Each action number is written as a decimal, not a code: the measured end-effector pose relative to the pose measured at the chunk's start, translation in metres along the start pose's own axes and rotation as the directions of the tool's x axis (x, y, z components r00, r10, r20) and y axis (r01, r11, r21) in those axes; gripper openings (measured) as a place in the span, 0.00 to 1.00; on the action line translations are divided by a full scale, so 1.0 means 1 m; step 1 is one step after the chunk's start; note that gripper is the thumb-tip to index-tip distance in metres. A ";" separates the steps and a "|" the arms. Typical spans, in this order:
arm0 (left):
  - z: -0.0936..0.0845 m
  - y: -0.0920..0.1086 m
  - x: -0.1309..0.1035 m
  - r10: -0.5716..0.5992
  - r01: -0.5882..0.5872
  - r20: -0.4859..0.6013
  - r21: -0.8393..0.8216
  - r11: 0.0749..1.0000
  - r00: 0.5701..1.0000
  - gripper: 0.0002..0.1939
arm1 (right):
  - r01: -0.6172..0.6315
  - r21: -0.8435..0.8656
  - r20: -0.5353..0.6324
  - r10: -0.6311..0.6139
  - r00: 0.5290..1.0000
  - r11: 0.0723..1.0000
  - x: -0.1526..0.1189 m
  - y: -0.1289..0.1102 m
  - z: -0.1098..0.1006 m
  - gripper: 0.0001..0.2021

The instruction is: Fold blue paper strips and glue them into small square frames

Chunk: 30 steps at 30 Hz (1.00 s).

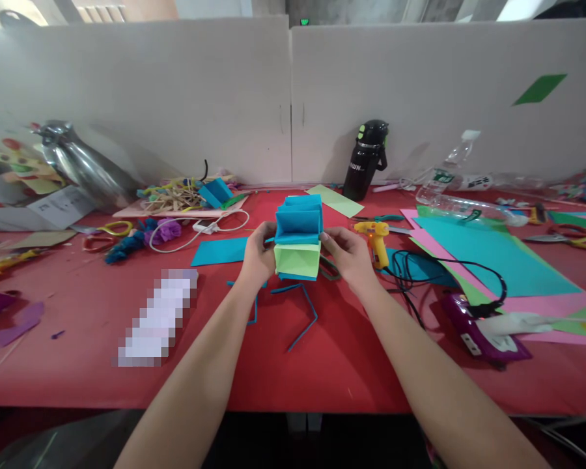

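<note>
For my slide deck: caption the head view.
Both hands, left hand and right hand, hold a blue-and-green folded paper box above a cluttered red table.

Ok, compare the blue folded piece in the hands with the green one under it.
The blue piece sits on top; the green piece is below it. The blue one shows several stacked folds and an open front; the green one shows a single flat face. The blue one also looks taller. Both are folded paper, about equally wide, and held together between the left hand and right hand.
</note>
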<state>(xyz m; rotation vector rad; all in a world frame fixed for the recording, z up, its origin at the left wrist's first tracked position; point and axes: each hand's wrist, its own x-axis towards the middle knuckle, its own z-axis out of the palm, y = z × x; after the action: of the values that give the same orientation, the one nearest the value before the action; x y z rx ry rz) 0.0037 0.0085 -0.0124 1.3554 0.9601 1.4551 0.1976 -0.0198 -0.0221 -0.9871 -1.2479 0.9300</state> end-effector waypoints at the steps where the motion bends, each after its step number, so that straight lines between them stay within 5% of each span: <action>1: 0.000 0.000 0.000 0.019 -0.019 0.011 0.005 1.000 1.000 0.13 | 0.004 -0.009 0.002 -0.004 1.000 1.000 0.000 -0.001 0.000 0.16; 14: -0.003 0.004 -0.002 0.080 -0.082 0.047 0.031 0.996 0.996 0.15 | 0.048 -0.003 -0.010 -0.048 0.999 0.999 -0.004 -0.007 0.001 0.12; 30: -0.005 0.001 -0.005 -0.163 0.172 0.060 -0.188 0.967 0.985 0.20 | 0.098 -0.124 -0.053 -0.105 0.993 0.987 -0.008 -0.014 0.004 0.11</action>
<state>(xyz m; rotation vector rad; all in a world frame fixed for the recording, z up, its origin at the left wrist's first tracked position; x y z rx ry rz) -0.0016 0.0039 -0.0133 1.1335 0.8603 1.3473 0.1935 -0.0312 -0.0111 -1.0288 -1.3043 0.7481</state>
